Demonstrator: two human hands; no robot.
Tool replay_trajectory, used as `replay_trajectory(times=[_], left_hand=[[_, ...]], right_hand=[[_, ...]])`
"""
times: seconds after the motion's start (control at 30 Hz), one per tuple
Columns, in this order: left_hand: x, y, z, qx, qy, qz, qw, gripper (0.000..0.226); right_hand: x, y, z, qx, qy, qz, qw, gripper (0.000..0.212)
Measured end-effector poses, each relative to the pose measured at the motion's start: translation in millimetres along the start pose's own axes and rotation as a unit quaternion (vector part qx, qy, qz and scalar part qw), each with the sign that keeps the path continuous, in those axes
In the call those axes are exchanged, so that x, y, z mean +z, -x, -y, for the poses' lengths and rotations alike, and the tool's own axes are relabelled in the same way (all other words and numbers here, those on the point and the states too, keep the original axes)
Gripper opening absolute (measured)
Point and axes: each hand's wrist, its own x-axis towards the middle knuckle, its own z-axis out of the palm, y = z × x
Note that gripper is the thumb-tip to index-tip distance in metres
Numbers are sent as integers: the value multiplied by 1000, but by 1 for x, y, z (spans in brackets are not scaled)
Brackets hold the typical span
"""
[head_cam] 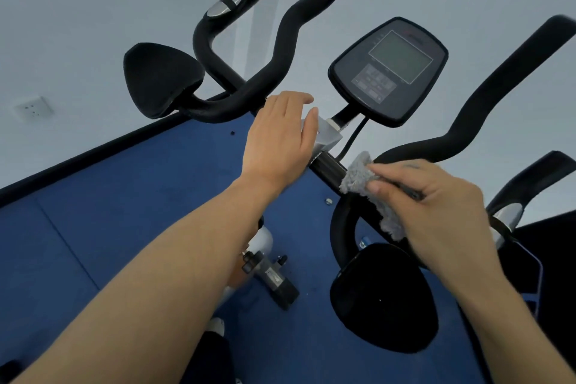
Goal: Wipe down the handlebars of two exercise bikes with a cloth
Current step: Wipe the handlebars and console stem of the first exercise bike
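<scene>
The cloth [371, 193], soft and limp, drapes on the black handlebar [330, 168], pinched by the right hand [436, 206]; bunching it tighter looks wise. The left hand [280, 140] lies flat on the bracket [328, 137].

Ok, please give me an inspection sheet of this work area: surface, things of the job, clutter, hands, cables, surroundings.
Surface: blue floor under the bike; a few small dark specks on it.
Job's things: grey cloth pressed on the black handlebar, right of the silver centre clamp; console screen dark.
Clutter: small bolt-like piece on the floor; what it is cannot be told.
Grip: left hand lies flat over the clamp, holding nothing; right hand pinches the cloth.
Cables: one black cable runs from the console down to the bar.
Surroundings: pale wall, wall socket, black skirting.
</scene>
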Motion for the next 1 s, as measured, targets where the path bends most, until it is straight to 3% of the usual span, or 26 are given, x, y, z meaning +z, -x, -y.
replay_trajectory(times=[0.17, 0.3, 0.43, 0.5, 0.57, 0.7, 0.8, 0.9, 1.0], left_hand=[[0, 1, 0, 3, 1, -4, 1000, 29], [0, 0, 1, 1, 0, -6, 1000, 29], [0, 0, 2, 3, -2, -7, 1000, 29], [0, 0, 1, 7, -4, -4, 1000, 29], [0, 0, 1, 6, -7, -1, 1000, 29], [1, 1, 1, 5, -9, -5, 1000, 28], [1, 1, 1, 5, -12, -7, 1000, 28], [1, 1, 1, 4, -12, -9, 1000, 28], [1, 2, 1, 7, -13, -13, 1000, 28]], right_hand=[[17, 7, 2, -27, 76, 79, 994, 20], [16, 12, 6, -51, 63, 159, 984, 16], [16, 10, 5, -46, 35, 89, 994, 18], [17, 12, 4, -48, 43, 111, 992, 18], [12, 14, 2, 0, -23, 159, 987, 18], [0, 10, -2, 32, -98, 119, 987, 20], [1, 15, 3, -22, -34, 230, 972, 17], [1, 16, 5, -91, 64, 289, 951, 13], [-2, 14, 10, -76, 37, 315, 945, 15]])
